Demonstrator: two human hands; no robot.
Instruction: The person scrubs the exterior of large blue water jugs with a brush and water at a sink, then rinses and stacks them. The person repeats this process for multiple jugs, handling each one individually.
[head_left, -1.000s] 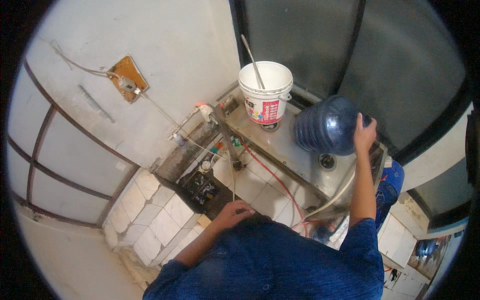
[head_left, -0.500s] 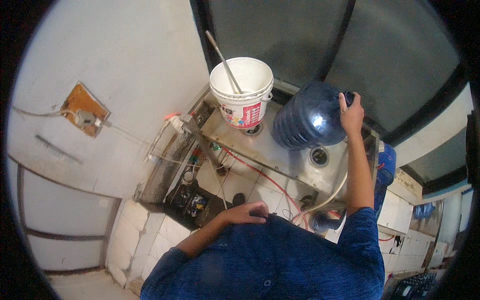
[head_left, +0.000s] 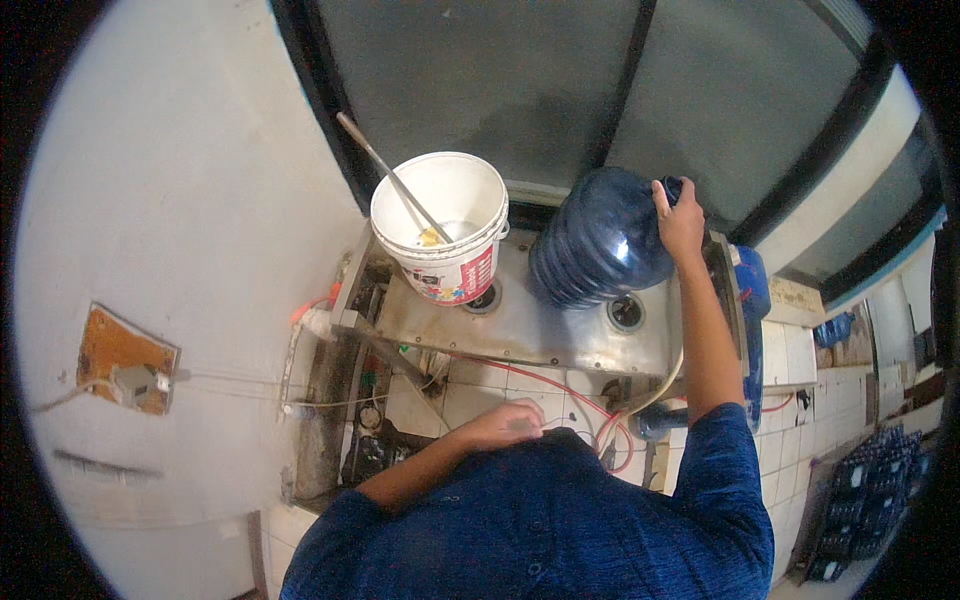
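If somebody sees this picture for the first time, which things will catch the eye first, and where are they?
First comes the big dark blue water bottle, tilted on the steel counter right of centre, with the right hand gripping its upper end. Beside it on the left stands a white bucket with a long stick leaning out of it. Lower down, the left hand rests near red wires in front of the counter.

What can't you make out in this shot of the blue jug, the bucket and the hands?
Head view:
- Jug neck: the right hand covers it, so cap and grip are hidden.
- Left hand: fingertips curl under near the red wires; contact unclear.
- Bucket contents: too small, only a yellow patch and a stick.
- Jug's base: hidden by its own body.
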